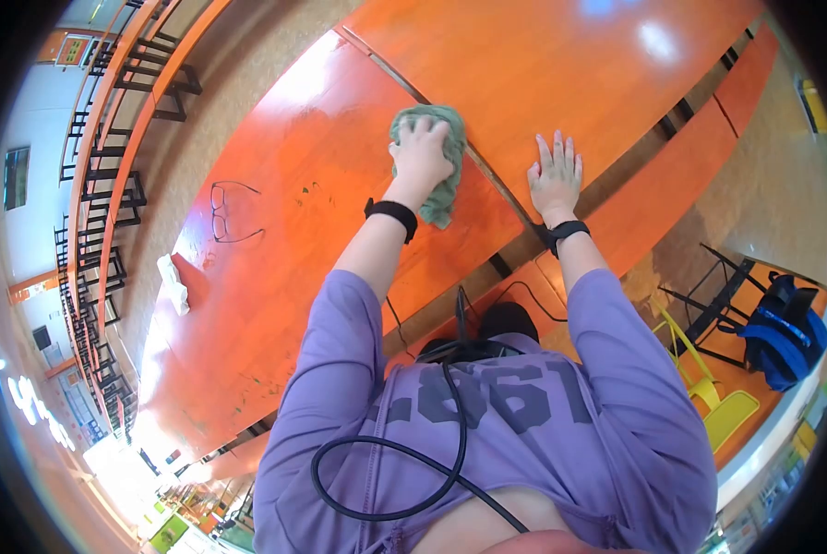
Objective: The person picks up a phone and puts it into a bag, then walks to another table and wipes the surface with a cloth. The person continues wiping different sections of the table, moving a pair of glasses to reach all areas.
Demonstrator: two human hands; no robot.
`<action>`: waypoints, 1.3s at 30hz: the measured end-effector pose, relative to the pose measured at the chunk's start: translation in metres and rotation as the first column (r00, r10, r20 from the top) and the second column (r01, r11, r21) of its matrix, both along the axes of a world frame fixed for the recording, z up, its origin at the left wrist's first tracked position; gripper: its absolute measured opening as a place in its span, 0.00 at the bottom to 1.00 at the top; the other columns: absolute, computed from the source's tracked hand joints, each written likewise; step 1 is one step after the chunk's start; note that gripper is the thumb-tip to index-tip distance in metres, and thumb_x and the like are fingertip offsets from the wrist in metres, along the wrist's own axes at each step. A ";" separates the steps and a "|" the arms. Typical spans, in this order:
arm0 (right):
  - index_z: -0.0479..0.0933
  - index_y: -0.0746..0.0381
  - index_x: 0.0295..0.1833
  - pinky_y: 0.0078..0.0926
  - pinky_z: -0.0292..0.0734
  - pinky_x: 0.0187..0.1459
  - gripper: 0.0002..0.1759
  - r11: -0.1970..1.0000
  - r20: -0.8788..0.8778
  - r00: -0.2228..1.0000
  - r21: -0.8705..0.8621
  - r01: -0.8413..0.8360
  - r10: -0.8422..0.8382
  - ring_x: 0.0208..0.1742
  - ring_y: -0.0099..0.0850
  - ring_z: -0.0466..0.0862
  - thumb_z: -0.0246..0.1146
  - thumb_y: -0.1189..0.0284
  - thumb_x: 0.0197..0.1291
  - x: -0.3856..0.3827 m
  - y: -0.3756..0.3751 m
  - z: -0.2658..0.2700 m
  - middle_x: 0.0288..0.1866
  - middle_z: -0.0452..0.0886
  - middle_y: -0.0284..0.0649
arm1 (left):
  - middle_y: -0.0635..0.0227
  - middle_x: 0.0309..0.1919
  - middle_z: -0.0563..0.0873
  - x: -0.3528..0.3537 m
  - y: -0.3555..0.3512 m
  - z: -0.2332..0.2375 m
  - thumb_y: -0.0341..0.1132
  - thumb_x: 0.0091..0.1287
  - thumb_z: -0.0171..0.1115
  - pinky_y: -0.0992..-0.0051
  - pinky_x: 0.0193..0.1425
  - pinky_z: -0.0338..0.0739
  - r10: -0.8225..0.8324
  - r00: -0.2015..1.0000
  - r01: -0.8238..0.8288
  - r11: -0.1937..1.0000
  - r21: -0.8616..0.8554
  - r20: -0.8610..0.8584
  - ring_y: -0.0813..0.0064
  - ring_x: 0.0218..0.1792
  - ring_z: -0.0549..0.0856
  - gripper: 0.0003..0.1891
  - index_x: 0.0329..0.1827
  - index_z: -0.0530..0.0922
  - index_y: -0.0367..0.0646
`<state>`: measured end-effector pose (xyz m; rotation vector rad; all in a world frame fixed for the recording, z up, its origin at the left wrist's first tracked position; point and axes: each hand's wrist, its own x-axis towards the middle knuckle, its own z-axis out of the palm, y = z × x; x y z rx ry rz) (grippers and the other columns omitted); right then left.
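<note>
My left hand presses a crumpled green cloth onto the orange table, close to the seam between two table sections. Its fingers curl over the cloth. Flat on the tabletop near its edge lies my right hand, fingers stretched out, holding nothing. A pair of eyeglasses rests on the table, left of the cloth. Small green bits are scattered between the eyeglasses and my left hand. Both wrists wear black bands.
At the table's far left edge lies a white tissue or packet. An orange bench runs along the right side. A blue backpack and a yellow chair stand to the lower right. A black cable loops over my chest.
</note>
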<state>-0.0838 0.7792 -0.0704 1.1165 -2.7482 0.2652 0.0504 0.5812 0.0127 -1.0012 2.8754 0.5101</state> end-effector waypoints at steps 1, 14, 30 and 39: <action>0.62 0.43 0.69 0.46 0.49 0.71 0.30 1.000 -0.003 1.000 0.000 -0.007 0.007 0.74 0.40 0.55 0.53 0.63 0.58 -0.001 -0.001 0.001 0.75 0.56 0.39 | 0.67 0.57 0.71 0.005 0.006 -0.004 0.33 0.47 0.64 0.37 0.56 0.65 -0.122 0.993 0.122 0.991 -0.063 0.003 0.52 0.65 0.62 0.22 0.49 0.75 0.55; 0.62 0.44 0.69 0.46 0.48 0.71 0.30 1.000 -0.014 1.000 0.002 -0.002 0.002 0.74 0.40 0.55 0.52 0.63 0.59 -0.001 -0.001 -0.003 0.74 0.57 0.39 | 0.77 0.50 0.76 0.063 0.074 -0.006 0.24 0.41 0.60 0.56 0.49 0.69 -0.541 0.815 0.562 0.826 0.053 -0.206 0.63 0.61 0.69 0.20 0.38 0.76 0.58; 0.62 0.46 0.68 0.47 0.50 0.70 0.29 1.000 -0.038 0.999 -0.006 -0.017 0.017 0.74 0.42 0.56 0.52 0.63 0.59 -0.002 -0.001 -0.006 0.73 0.58 0.41 | 0.79 0.56 0.75 0.038 0.033 -0.005 0.26 0.44 0.61 0.50 0.55 0.69 -0.417 0.908 0.418 0.908 0.023 -0.033 0.57 0.62 0.66 0.21 0.43 0.81 0.59; 0.63 0.46 0.68 0.46 0.52 0.69 0.29 1.000 -0.054 0.998 -0.022 -0.018 0.017 0.73 0.41 0.59 0.52 0.64 0.59 -0.002 -0.001 -0.003 0.73 0.58 0.40 | 0.81 0.55 0.75 0.133 0.057 0.004 0.30 0.36 0.66 0.57 0.55 0.66 -0.693 0.720 0.690 0.707 0.152 -0.044 0.62 0.63 0.66 0.24 0.41 0.80 0.61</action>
